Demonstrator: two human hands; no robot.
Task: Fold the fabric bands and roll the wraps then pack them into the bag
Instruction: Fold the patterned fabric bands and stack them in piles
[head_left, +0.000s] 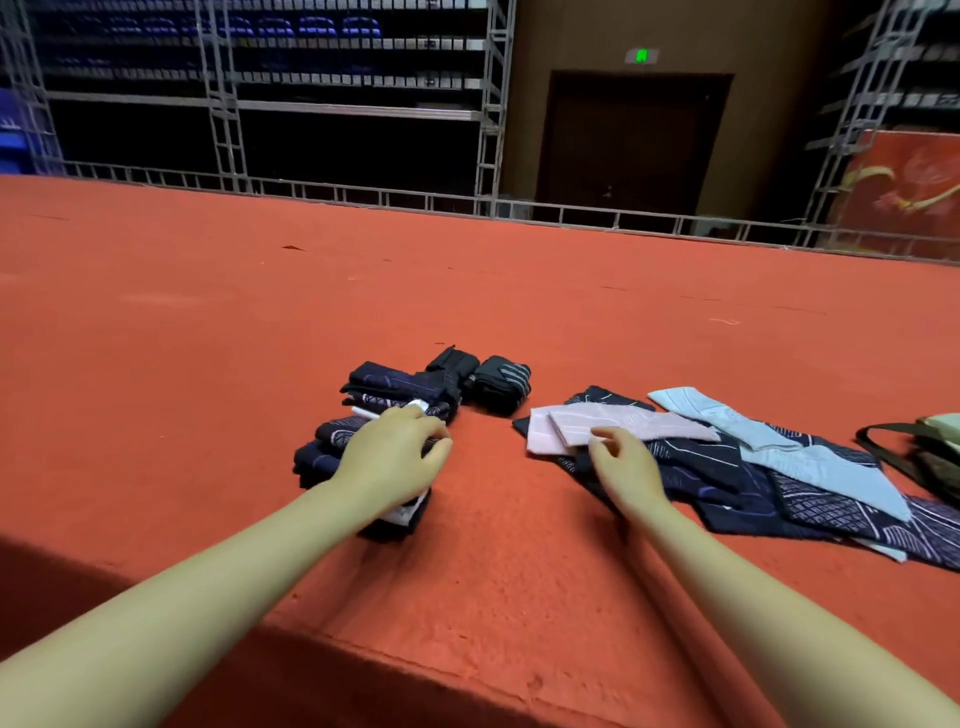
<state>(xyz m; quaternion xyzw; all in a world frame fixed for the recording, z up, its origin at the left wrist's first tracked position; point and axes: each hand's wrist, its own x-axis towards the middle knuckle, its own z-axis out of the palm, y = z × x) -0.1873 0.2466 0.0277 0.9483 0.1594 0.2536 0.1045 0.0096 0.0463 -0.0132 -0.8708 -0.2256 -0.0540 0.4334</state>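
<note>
We have our left hand (392, 457) resting on the stack of folded navy bands (363, 447) at centre left of the frame, fingers loosely curled over the top piece; we judge this a steadying press that keeps the folds from springing open, though whether the fingertips actually pinch cloth we cannot tell. Just above that stack sit two rolled black wraps (478, 376), side by side and touching the folded pile, kept together so finished pieces stay apart from unfinished ones. Our right hand (623, 467) hovers at centre right, fingers half-curled and holding nothing, its fingertips at the near edge of the pink band (613, 423), which suggests we mean to take that one next. The pink band lies on top of a loose spread of navy patterned bands (810, 499) and pale blue bands (769, 436), overlapping and unfolded. The bag (930, 457), dark-strapped and olive, waits at the right edge of the frame, near the loose spread. Everything rests on the red carpeted surface (208, 322).
</note>
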